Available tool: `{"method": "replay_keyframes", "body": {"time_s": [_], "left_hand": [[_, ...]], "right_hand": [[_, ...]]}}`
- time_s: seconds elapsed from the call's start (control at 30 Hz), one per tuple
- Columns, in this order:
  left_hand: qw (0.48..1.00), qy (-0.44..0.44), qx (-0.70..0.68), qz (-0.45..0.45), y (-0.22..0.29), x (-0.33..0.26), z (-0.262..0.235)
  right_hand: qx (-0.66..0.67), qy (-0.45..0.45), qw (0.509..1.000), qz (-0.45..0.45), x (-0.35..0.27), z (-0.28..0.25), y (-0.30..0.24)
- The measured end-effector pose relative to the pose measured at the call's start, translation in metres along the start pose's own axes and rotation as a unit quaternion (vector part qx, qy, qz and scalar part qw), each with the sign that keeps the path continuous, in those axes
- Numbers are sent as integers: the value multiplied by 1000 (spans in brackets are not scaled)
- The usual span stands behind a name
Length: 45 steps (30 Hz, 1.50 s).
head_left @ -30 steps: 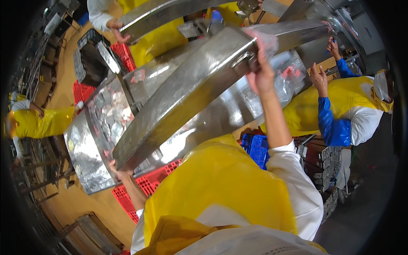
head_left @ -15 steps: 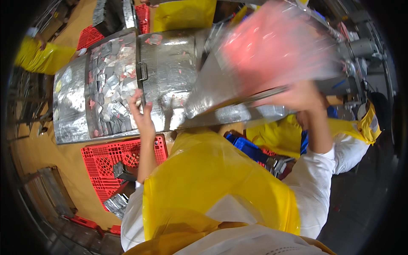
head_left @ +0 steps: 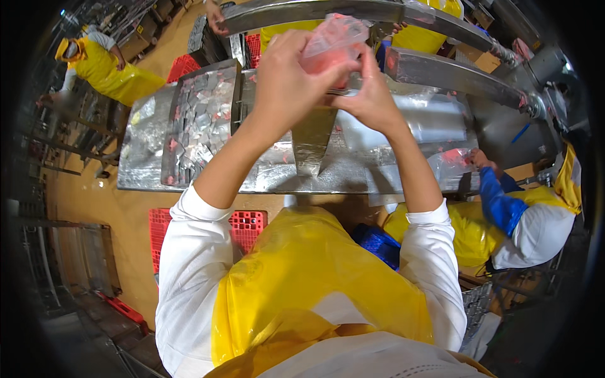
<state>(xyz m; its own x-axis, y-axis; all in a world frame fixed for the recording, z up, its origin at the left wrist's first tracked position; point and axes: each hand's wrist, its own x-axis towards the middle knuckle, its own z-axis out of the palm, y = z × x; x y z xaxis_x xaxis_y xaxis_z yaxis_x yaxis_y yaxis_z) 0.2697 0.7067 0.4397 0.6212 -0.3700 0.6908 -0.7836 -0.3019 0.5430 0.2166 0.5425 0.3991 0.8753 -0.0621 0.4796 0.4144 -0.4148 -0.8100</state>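
A clear plastic bag (head_left: 336,39) with a soft pink mass in it is bunched up over the middle of the metal table. From the left, my left hand (head_left: 287,79) closes round its side, thumb toward the middle. My right hand (head_left: 373,101) grips it from the right, with fingers partly hidden behind the plastic. Under both hands a long, narrow metal box (head_left: 311,143) rises from the table, its upper end covered by my hands and the bag. How far the bag reaches into the box cannot be made out.
On the left of the metal table (head_left: 146,151) a framed section (head_left: 205,113) holds many small metal plates. Clear plastic sheets (head_left: 409,120) lie at right, near a co-worker's hand (head_left: 482,159). Metal beams (head_left: 460,79) cross beyond. A red pallet (head_left: 249,228) lies below the table.
The pink-filled plastic, spread wide and blurred at upper right, is now gathered at the middle. My left hand has left the metal plates and taken hold of it. The metal box went from tilted to upright.
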Motion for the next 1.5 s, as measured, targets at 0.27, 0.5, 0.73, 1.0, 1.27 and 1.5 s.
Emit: {"method": "replay_keyframes", "body": {"time_s": [0.27, 0.5, 0.73, 1.0, 1.27, 1.5], "left_hand": [[950, -160, -237, -125, -12, 24, -7], [927, -300, -215, -66, -2, 40, -31], [913, -335, -77, 219, -42, 97, -27], [862, -401, -309, -1, -138, 111, 33], [773, -165, -590, -161, -133, 60, 18], [777, -91, -405, -473, -168, -39, -4]], "right_hand": [[-289, 55, 950, -99, -15, 1, 5], [-145, 39, 975, -165, 20, 10, 8], [1, 44, 999, -25, 19, 21, -11], [-351, 209, 880, -242, 52, 58, -14], [-354, 4, 920, -171, 42, 34, -32], [-280, -120, 940, -155, 71, 28, -29]]}}
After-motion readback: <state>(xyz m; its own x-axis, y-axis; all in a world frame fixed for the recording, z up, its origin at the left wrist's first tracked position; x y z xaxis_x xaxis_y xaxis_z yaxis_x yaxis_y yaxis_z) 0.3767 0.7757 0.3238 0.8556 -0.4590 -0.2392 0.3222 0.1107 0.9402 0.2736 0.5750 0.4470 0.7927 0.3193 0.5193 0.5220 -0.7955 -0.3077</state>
